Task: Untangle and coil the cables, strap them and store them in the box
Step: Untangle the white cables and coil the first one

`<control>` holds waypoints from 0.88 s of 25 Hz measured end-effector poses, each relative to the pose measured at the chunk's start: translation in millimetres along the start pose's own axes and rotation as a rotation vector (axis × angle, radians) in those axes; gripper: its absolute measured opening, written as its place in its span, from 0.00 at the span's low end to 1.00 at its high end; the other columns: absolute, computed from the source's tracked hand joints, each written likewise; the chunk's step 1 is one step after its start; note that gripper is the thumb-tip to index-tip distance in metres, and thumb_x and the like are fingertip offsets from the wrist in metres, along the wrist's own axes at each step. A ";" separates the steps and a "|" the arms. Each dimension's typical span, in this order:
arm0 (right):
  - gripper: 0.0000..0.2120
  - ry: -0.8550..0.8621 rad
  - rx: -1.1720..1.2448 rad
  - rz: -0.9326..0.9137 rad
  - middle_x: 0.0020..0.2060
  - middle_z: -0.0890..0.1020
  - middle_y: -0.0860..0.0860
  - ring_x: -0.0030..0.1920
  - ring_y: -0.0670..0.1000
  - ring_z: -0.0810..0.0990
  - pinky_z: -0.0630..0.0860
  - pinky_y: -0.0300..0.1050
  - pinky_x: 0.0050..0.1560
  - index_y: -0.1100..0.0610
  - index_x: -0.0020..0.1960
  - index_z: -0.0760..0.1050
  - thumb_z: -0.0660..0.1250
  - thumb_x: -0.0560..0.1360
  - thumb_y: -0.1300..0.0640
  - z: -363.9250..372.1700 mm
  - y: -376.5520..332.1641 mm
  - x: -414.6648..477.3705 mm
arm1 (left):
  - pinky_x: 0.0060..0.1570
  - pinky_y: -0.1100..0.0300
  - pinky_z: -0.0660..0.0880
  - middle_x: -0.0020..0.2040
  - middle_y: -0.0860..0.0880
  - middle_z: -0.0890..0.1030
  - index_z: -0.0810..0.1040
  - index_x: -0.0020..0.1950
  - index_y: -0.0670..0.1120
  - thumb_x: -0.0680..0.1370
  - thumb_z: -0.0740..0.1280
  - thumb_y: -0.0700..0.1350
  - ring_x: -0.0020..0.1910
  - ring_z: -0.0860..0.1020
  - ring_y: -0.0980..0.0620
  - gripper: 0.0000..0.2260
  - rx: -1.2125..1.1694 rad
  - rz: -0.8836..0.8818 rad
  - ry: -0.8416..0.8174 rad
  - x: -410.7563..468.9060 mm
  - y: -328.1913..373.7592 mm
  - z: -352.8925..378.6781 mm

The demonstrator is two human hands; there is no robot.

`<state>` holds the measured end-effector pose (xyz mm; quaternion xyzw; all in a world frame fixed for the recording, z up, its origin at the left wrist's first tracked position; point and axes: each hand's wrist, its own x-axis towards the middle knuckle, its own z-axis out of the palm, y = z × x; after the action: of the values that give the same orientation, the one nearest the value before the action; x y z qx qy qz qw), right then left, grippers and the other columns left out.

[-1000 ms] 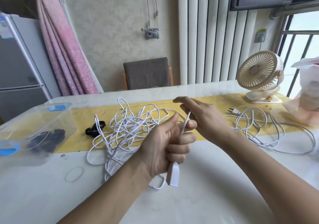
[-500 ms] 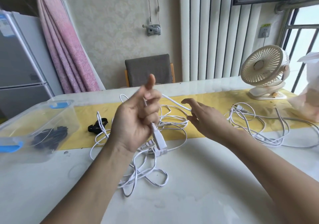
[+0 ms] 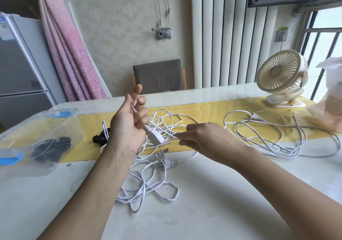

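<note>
A tangled white cable (image 3: 148, 180) sprawls across the table's middle, its two-pin plug (image 3: 167, 163) lying near the front. My left hand (image 3: 129, 126) is raised above it, fingers curled around the cable just above its white socket end (image 3: 155, 137), which hangs below the palm. My right hand (image 3: 201, 138) pinches a strand of the same cable just to the right of the socket. A second white cable (image 3: 266, 138) lies loose on the right. The clear plastic box (image 3: 42, 128) with blue latches stands at the left, holding a dark coiled cable (image 3: 53, 145).
A black strap (image 3: 99, 138) lies on the yellow table runner (image 3: 209, 110) behind my left hand. A cream desk fan (image 3: 283, 78) and a plastic bag (image 3: 329, 99) stand at the far right. A grey chair (image 3: 159, 76) sits behind the table.
My left hand lifted the socket end up and to the left out of the tangle, stretching the cable out. My right hand let go, reached forward and pinched a strand.
</note>
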<state>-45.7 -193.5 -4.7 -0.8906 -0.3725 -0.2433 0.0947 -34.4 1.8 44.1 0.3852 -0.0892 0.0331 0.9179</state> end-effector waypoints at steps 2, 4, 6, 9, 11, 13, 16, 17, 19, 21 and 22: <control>0.12 0.018 -0.018 -0.041 0.31 0.75 0.49 0.31 0.56 0.76 0.67 0.42 0.25 0.50 0.51 0.81 0.60 0.76 0.49 -5.5 -5.5 1.3 | 0.18 0.70 0.54 0.31 0.54 0.73 0.77 0.52 0.48 0.84 0.52 0.47 0.20 0.57 0.61 0.14 0.256 0.131 0.031 -3.1 -3.1 4.2; 0.12 0.006 -0.010 -0.090 0.31 0.76 0.48 0.30 0.55 0.76 0.64 0.39 0.26 0.51 0.46 0.81 0.60 0.75 0.48 -10.3 -11.4 2.1 | 0.19 0.70 0.55 0.30 0.54 0.76 0.77 0.53 0.47 0.84 0.53 0.46 0.21 0.58 0.60 0.13 0.414 0.215 0.027 -8.0 -7.5 6.7; 0.12 -0.010 0.003 -0.152 0.31 0.78 0.48 0.31 0.54 0.76 0.63 0.38 0.26 0.51 0.45 0.82 0.60 0.75 0.48 -11.4 -18.1 1.8 | 0.20 0.70 0.57 0.30 0.54 0.78 0.76 0.51 0.46 0.84 0.53 0.44 0.22 0.60 0.60 0.12 0.495 0.254 0.006 -9.6 -12.5 6.8; 0.12 -0.039 0.038 -0.197 0.31 0.78 0.47 0.31 0.54 0.76 0.63 0.40 0.26 0.51 0.44 0.80 0.60 0.76 0.48 -12.3 -26.3 2.3 | 0.28 0.67 0.70 0.31 0.52 0.80 0.75 0.48 0.45 0.84 0.52 0.43 0.26 0.71 0.58 0.13 0.706 0.349 -0.021 -8.2 -24.6 1.3; 0.12 -0.023 0.077 -0.203 0.28 0.74 0.47 0.29 0.54 0.71 0.60 0.40 0.27 0.53 0.39 0.78 0.62 0.76 0.49 -15.7 -28.9 2.7 | 0.32 0.63 0.74 0.31 0.51 0.79 0.75 0.48 0.46 0.84 0.52 0.45 0.27 0.75 0.54 0.13 0.918 0.407 -0.093 -8.0 -34.4 -4.6; 0.11 0.011 0.149 -0.206 0.28 0.74 0.47 0.30 0.52 0.70 0.61 0.41 0.28 0.54 0.37 0.78 0.65 0.76 0.50 -21.8 -30.9 3.6 | 0.31 0.63 0.71 0.28 0.50 0.77 0.77 0.45 0.48 0.82 0.53 0.53 0.26 0.74 0.53 0.17 1.119 0.349 -0.241 -13.3 -39.7 -7.3; 0.08 0.058 0.336 -0.165 0.37 0.82 0.46 0.36 0.47 0.76 0.74 0.47 0.34 0.53 0.45 0.83 0.67 0.75 0.51 -32.5 -33.6 3.7 | 0.28 0.51 0.64 0.23 0.47 0.70 0.75 0.28 0.49 0.79 0.54 0.60 0.25 0.67 0.47 0.25 1.145 0.007 -0.400 -21.7 -37.7 -3.6; 0.08 0.081 0.387 -0.129 0.37 0.82 0.46 0.36 0.45 0.77 0.75 0.46 0.35 0.54 0.45 0.83 0.68 0.75 0.52 -36.6 -32.6 3.4 | 0.25 0.51 0.61 0.20 0.45 0.68 0.74 0.25 0.48 0.78 0.54 0.61 0.21 0.65 0.47 0.27 1.110 -0.097 -0.443 -24.6 -35.7 -0.7; 0.08 0.181 0.413 -0.050 0.34 0.77 0.45 0.32 0.44 0.77 0.73 0.41 0.34 0.57 0.42 0.81 0.69 0.74 0.54 -45.1 -27.5 3.0 | 0.19 0.63 0.54 0.20 0.38 0.68 0.79 0.30 0.45 0.79 0.50 0.61 0.15 0.59 0.50 0.30 0.981 -0.264 -0.559 -25.9 -32.5 3.6; 0.09 0.302 0.416 0.048 0.32 0.75 0.45 0.32 0.46 0.74 0.70 0.38 0.33 0.58 0.40 0.80 0.70 0.72 0.52 -51.9 -16.5 2.9 | 0.17 0.67 0.52 0.21 0.39 0.69 0.82 0.36 0.44 0.78 0.49 0.60 0.14 0.56 0.55 0.29 0.797 -0.428 -0.611 -21.8 -30.4 4.2; 0.10 0.344 0.438 0.095 0.32 0.75 0.47 0.33 0.46 0.74 0.69 0.37 0.33 0.59 0.40 0.80 0.71 0.72 0.52 -54.5 -9.6 2.3 | 0.16 0.66 0.51 0.18 0.44 0.67 0.82 0.34 0.44 0.76 0.50 0.62 0.13 0.56 0.56 0.29 0.752 -0.510 -0.635 -20.0 -29.0 3.5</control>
<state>-71.0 -204.4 43.5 -0.8110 -0.3525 -0.2998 0.3580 -50.7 -20.8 22.4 0.6867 -0.2475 -0.2784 0.6242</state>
